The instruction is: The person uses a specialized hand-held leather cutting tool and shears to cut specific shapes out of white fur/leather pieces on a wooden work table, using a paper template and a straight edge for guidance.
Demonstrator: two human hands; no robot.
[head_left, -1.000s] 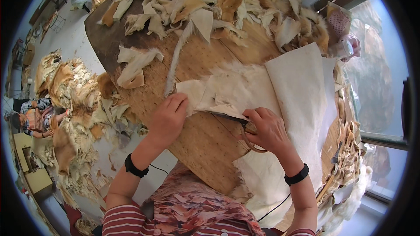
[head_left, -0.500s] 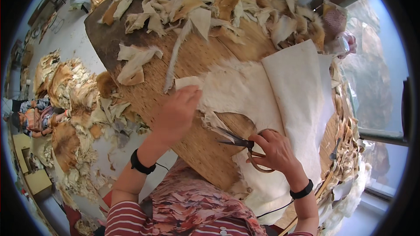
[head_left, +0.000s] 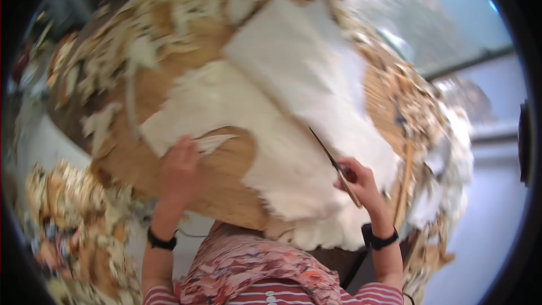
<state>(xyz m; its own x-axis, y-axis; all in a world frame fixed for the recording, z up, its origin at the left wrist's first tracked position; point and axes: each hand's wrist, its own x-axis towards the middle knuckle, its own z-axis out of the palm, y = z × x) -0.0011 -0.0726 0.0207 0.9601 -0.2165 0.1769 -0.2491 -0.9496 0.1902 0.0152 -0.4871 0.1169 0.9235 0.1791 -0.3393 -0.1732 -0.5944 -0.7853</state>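
Note:
A large off-white hide (head_left: 217,99) is spread on the wooden board, with a curved gap on its near left side. A narrow pointed flap (head_left: 212,144) of it stretches beside that gap. My left hand (head_left: 179,169), smeared by motion, rests at the hide's left corner with its fingers stretched out. My right hand (head_left: 361,183) is closed round the handles of a pair of scissors (head_left: 326,151). Their blades look closed and point up and to the left, over a second smooth white hide piece (head_left: 302,65) that lies across the right side.
Hide scraps (head_left: 164,20) are heaped along the far edge of the wooden board (head_left: 223,189). A long wooden stick (head_left: 405,183) lies at the right, near more scraps. Piled hides (head_left: 68,197) cover the floor at lower left. A window (head_left: 446,17) stands at upper right.
The view has swung right. My right hand has brought the scissors away from the cut gap, over to the right, and their blades have come together. My left hand stays near the hide's left corner.

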